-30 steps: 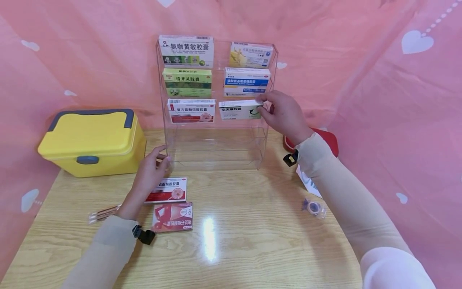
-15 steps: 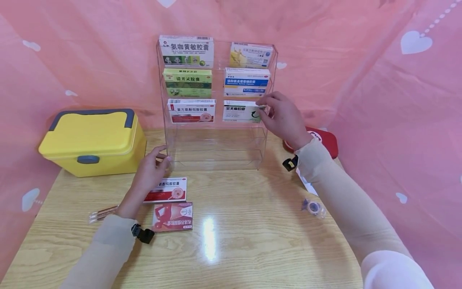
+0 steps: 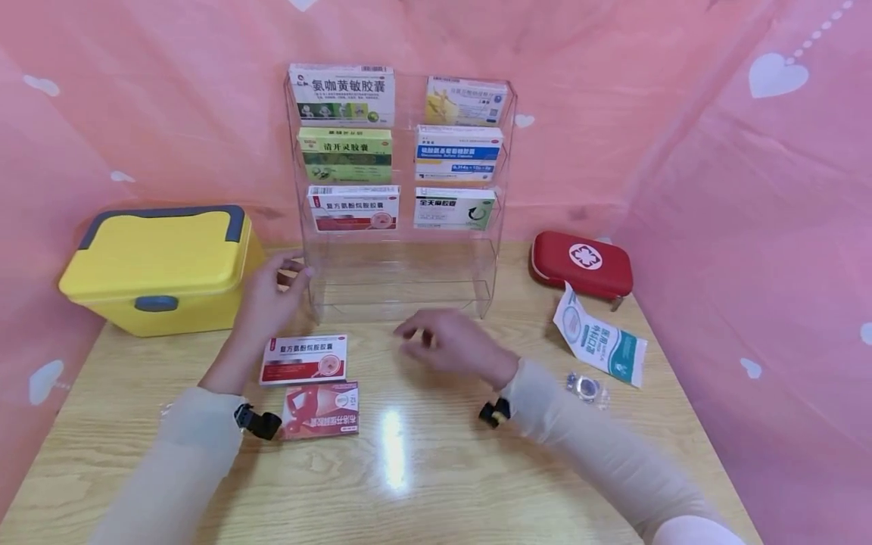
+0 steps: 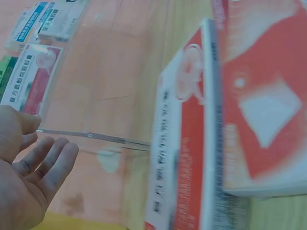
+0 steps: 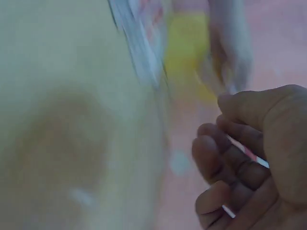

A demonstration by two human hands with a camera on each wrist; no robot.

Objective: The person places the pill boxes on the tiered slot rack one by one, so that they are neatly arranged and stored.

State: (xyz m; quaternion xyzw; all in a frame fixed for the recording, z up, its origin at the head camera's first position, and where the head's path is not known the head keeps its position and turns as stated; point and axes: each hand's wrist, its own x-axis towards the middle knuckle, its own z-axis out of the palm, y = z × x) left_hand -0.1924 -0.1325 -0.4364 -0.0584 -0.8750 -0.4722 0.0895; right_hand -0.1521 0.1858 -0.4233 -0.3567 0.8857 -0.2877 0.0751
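Observation:
A clear acrylic rack (image 3: 402, 291) stands at the back of the wooden table with medicine boxes in its upper three tiers. A white and green box (image 3: 455, 208) sits in the third tier on the right. My right hand (image 3: 443, 341) hovers blurred over the table in front of the rack, fingers loosely curled and holding nothing; in the right wrist view the right hand (image 5: 249, 158) is just as empty. My left hand (image 3: 272, 291) is beside the rack's left front corner, with the fingers (image 4: 45, 163) relaxed and open. Below it lie a white and red box (image 3: 304, 359) and a red box (image 3: 320, 409).
A yellow case with a grey handle (image 3: 160, 265) stands at the left. A red first-aid pouch (image 3: 581, 263), a white and teal packet (image 3: 599, 341) and a small tape roll (image 3: 586, 386) lie at the right. Pink cloth hangs all around the table.
My right hand let go of the white and green box, which stays in the third tier, and dropped down and left to the table front. My left hand stayed by the rack.

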